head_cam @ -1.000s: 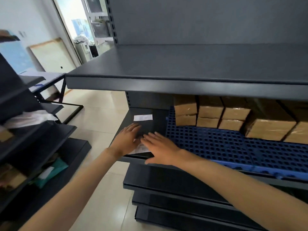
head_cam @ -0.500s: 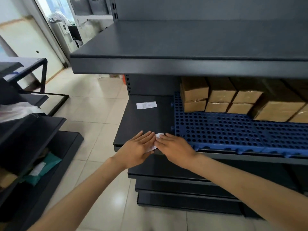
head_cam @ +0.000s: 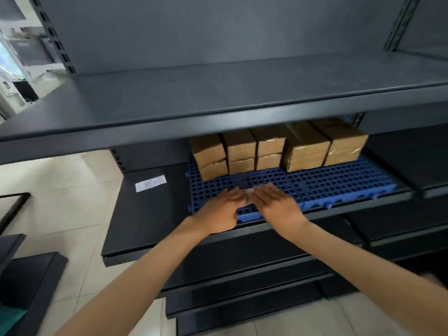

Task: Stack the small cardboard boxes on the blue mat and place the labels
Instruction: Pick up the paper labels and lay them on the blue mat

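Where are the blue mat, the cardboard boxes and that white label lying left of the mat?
blue mat [head_cam: 339,187], head view, bare perforated top, right half.
cardboard boxes [head_cam: 305,154], head view, front face of a larger box.
white label [head_cam: 150,183], head view, its middle.

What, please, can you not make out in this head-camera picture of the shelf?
- Head view: the label over the blue mat is mostly covered by the left hand and right hand; its print is unseen.
- Head view: the spare label on the dark shelf is too blurred to read.
- Head view: the cardboard boxes run back under the upper shelf, which hides their rear rows.
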### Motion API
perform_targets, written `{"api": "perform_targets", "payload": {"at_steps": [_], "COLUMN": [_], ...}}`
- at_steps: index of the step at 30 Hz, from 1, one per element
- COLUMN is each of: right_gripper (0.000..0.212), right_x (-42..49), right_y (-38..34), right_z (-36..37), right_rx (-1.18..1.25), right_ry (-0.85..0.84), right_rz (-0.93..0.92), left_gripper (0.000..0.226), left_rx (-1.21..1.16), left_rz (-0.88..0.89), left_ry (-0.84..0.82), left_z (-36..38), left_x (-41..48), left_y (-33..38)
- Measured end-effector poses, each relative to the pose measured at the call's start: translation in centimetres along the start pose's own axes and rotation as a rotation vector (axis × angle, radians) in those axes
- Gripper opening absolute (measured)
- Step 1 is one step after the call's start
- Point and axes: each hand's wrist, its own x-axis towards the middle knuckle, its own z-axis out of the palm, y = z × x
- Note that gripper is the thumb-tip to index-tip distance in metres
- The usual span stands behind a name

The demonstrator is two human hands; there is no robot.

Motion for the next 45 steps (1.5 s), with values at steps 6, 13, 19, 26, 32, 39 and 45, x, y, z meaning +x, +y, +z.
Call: {"api": "perform_targets", "payload": {"at_steps": [6,13,19,26,32,39,45], "right_gripper": [0.075,0.08,0.072,0.071,0.072,0.065,0.053], "right_x": [-1.7,4.6,11.2,16.5,17.2,14.4,12.2], "right_y": [0.4,-4.4,-11.3,-17.6,-24.6,-28.9,-20.3], "right_z": [0.1,-1.0,0.3,2.4,1.7,0.5,-0.2], "right_rx": [0.09,0.103,0.203,0.436,0.56,0.28,0.321], "right_ry": [-0.212,-0.19,-0.204,-0.442,-0.635,-0.34,-0.111], "right_rz": [0.107,0.002,-0.14,-0.032,-0.268,-0.454,-0.238], "left_gripper": [0.059,0.06,0.073,0.074,0.063,0.042,0.033], "left_rx": [-0.005,-0.04,0.017,0.052,0.117,0.209,0.309], "left_rz": [-0.039,-0.173,-0.595,-0.554,-0.533,-0.54,-0.364], "left_ry": [-0.08,0.137,0.032,0.067,0.254,0.558,0.688], "left_z": [1.0,-1.2,-2.5,0.2,3.6,3.5,1.7], "left_x": [0.3,-3.5,-7.4,-13.1,-25.1,-28.5,-20.5], "left_y": [-0.1,-7.4,-18.7,-17.9,-13.8,-11.8,-8.0]}}
